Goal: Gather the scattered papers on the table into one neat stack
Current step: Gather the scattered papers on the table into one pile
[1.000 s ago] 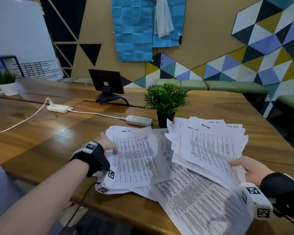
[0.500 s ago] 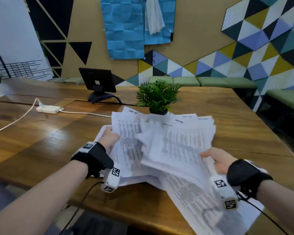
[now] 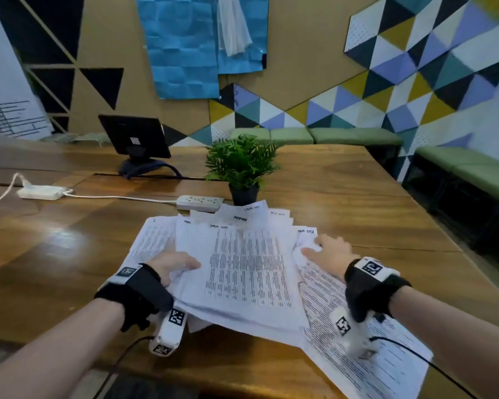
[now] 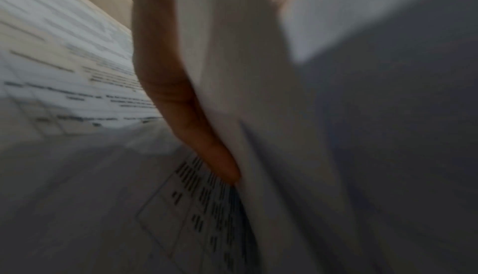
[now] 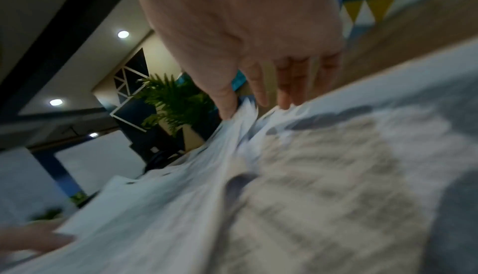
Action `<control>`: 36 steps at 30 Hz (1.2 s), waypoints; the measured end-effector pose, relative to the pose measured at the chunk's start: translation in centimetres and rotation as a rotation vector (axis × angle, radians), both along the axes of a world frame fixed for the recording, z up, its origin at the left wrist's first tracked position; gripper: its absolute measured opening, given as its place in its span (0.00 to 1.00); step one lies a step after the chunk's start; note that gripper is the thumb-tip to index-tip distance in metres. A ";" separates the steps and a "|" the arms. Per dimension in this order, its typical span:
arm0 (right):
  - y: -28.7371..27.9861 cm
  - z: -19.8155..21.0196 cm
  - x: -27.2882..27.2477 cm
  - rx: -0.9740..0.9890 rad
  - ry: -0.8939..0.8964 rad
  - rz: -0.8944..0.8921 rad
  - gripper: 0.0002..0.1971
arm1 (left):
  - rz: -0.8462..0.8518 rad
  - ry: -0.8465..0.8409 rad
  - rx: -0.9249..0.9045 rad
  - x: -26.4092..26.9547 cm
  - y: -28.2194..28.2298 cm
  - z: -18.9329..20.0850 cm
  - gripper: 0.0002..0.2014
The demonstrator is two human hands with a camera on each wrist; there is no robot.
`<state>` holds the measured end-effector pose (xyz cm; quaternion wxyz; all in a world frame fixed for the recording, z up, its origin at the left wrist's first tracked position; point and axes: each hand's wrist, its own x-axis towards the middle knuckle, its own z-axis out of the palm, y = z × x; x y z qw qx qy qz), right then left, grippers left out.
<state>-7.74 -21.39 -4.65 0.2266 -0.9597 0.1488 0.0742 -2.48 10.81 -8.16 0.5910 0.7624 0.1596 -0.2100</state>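
While printed papers [image 3: 242, 272] lie fanned in a loose, overlapping heap near the front edge of a wooden table [image 3: 55, 249], a person's left hand [image 3: 170, 264] grips the heap's left side, thumb on top of the uppermost sheet and fingers tucked out of sight beneath it. The right hand [image 3: 328, 251] rests on the sheets at the right, fingers extended and spread with the tips on the paper, clasping nothing. One long sheet [image 3: 366, 358] juts past the table's near edge at lower right. Just beyond the heap stand a small potted plant [image 3: 242, 168] and a white power strip [image 3: 199, 202]; a dark monitor [image 3: 134, 136] sits farther back.
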 end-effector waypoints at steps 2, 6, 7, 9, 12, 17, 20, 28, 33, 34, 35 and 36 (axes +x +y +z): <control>-3.0 0.1 -0.7 -0.237 0.123 -0.032 0.41 | 0.009 -0.007 -0.016 -0.6 -0.3 0.7 0.17; -4.8 -0.9 -1.8 -0.166 0.248 0.017 0.53 | -0.013 0.001 -0.096 -1.2 -0.8 0.9 0.07; -4.6 -1.4 -1.7 -0.119 0.241 0.030 0.53 | -0.018 0.003 -0.102 -1.3 -1.0 0.8 0.07; -3.8 -1.7 -1.2 -0.022 0.244 0.015 0.49 | -0.007 0.017 -0.118 -1.4 -1.4 0.9 0.06; -3.3 -2.0 -0.3 0.067 0.259 -0.001 0.19 | 0.009 -0.004 -0.146 -1.8 -1.1 1.3 0.07; -4.9 -0.2 0.3 0.241 0.176 -0.154 0.18 | 0.027 -0.046 -0.177 -2.3 0.5 1.8 0.14; -5.6 0.4 1.0 0.588 0.089 -0.346 0.17 | 0.027 -0.052 -0.250 -3.0 0.5 2.3 0.14; -1.8 -0.5 1.0 0.907 0.246 -0.266 0.04 | -0.015 -0.054 -0.234 -4.2 -0.7 2.3 0.18; -2.6 -2.1 2.0 0.862 0.197 -0.281 0.18 | -0.081 -0.078 -0.263 -4.7 -0.5 2.4 0.23; -3.5 -2.7 2.5 0.857 0.167 -0.277 0.23 | -0.097 -0.089 -0.228 -4.6 -0.7 2.4 0.25; -4.1 -2.8 2.4 0.863 0.126 -0.269 0.23 | -0.116 -0.095 -0.187 -4.5 -1.0 2.5 0.25; -4.4 -2.3 1.9 0.862 0.113 -0.263 0.23 | -0.137 -0.097 -0.153 -4.5 -1.4 2.6 0.25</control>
